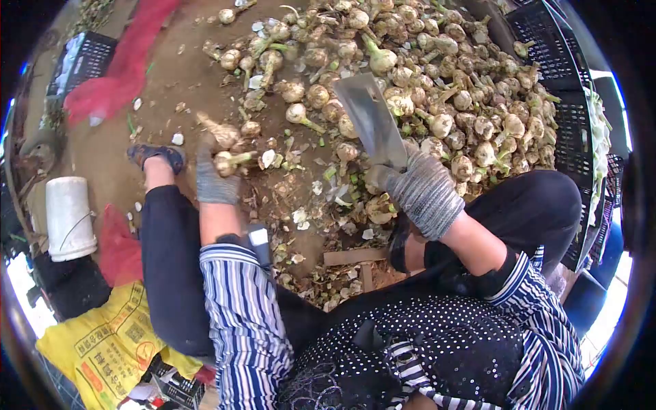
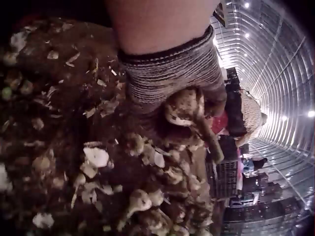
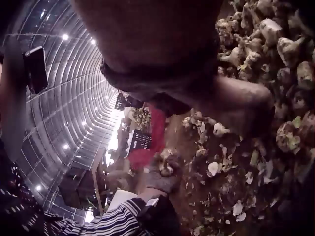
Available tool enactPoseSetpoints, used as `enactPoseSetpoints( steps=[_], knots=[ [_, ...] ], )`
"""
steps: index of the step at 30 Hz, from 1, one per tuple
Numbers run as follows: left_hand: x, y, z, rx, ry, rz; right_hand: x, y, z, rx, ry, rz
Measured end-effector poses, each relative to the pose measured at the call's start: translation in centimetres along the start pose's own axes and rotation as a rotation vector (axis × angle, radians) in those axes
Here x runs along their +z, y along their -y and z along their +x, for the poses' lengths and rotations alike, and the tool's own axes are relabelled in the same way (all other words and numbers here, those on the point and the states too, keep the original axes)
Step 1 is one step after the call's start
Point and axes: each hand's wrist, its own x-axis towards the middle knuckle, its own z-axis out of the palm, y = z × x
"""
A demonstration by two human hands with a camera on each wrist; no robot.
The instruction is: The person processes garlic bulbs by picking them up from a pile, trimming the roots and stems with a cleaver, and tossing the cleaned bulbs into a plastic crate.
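Observation:
My left hand (image 1: 217,183), in a grey knit glove, grips a garlic bulb (image 1: 224,162) with its cut stem pointing right. In the left wrist view the same bulb (image 2: 183,107) sits between the gloved fingers, its thick stem (image 2: 210,140) sticking out. Another garlic bulb (image 1: 222,134), blurred, overlaps the fingertips in the head view. My right hand (image 1: 425,195), gloved too, holds a cleaver by the handle, with the broad blade (image 1: 372,117) tilted up over the garlic pile. Its handle is hidden in the fist.
A large heap of garlic (image 1: 465,102) spreads at the right, against black plastic crates (image 1: 547,41). Peelings and stem bits litter the soil (image 1: 287,225) between the legs. A wooden board (image 1: 354,257), white bucket (image 1: 70,219), yellow sack (image 1: 109,342) and red netting (image 1: 113,89) lie around.

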Motion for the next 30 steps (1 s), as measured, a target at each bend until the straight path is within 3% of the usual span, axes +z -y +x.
enactPoseSetpoints(
  steps=[1,3,4,5,7,8,9,11,13,15,17,18,19,20,21,22,23,25,26,30],
  knots=[
    [2.2,-0.1,-2.1,0.037,0.167,-0.098,0.4,-0.8,0.0,-0.104,-0.003,0.027],
    [4.8,0.3,-4.7,0.031,0.254,-0.035,0.4,-0.5,0.1,-0.142,0.016,-0.040],
    [5.8,0.0,-5.0,-0.077,0.435,0.086,0.3,0.7,-0.3,-0.211,-0.021,-0.286],
    [6.9,-0.2,-5.5,-0.113,0.463,0.237,0.0,1.7,-0.6,-0.273,-0.065,-0.534],
    [10.9,-1.4,-10.3,0.115,0.306,0.767,-0.7,2.5,-1.0,-0.510,-0.091,-0.697],
    [11.8,-1.8,-11.8,0.308,0.384,0.981,-0.9,3.2,-1.8,-0.646,-0.151,-0.684],
    [12.1,-2.3,-13.5,0.314,0.385,0.993,-1.0,3.7,-2.4,-0.783,-0.208,-0.663],
    [12.0,-3.2,-16.5,0.620,0.358,1.346,-0.7,2.7,-1.8,-0.751,-0.181,-0.705],
    [10.8,-3.7,-18.7,0.661,0.291,1.270,-0.7,0.5,-0.4,-0.727,-0.158,-0.759],
    [8.4,-4.2,-19.6,0.557,0.216,1.110,-1.1,-0.7,1.0,-0.300,-0.008,-0.695],
    [6.0,-3.9,-19.0,0.058,0.357,0.170,-1.4,0.9,-0.8,-0.341,-0.034,-0.655],
    [8.2,-4.4,-20.5,0.278,0.170,0.606,-1.7,1.5,-1.9,-0.356,-0.080,-0.600],
    [6.9,-2.8,-18.1,0.305,0.089,0.676,-0.9,0.5,-1.5,-0.481,-0.109,-0.555],
    [8.7,-2.5,-18.3,0.253,0.249,0.423,0.5,-2.7,0.7,-0.491,-0.027,-0.126],
    [10.6,-2.0,-18.8,0.184,0.406,0.165,-0.4,-0.3,-2.2,-0.524,-0.039,-0.429],
    [9.3,-1.2,-17.9,0.029,0.413,0.148,0.5,-0.6,-2.0,-0.732,-0.087,-0.582],
    [10.6,-0.6,-17.9,-0.002,0.450,0.150,-0.5,2.9,-4.2,-0.480,0.039,-0.592],
    [9.2,1.1,-15.3,-0.104,0.512,0.215,0.7,1.7,-3.6,-0.630,-0.011,-0.504],
    [8.5,1.5,-15.3,-0.212,0.445,0.185,1.2,1.1,-3.2,-0.616,-0.019,-0.498],
    [9.0,3.4,-15.4,-0.157,0.264,0.241,0.5,1.9,-3.2,-0.481,0.050,-0.552]
  ],
)
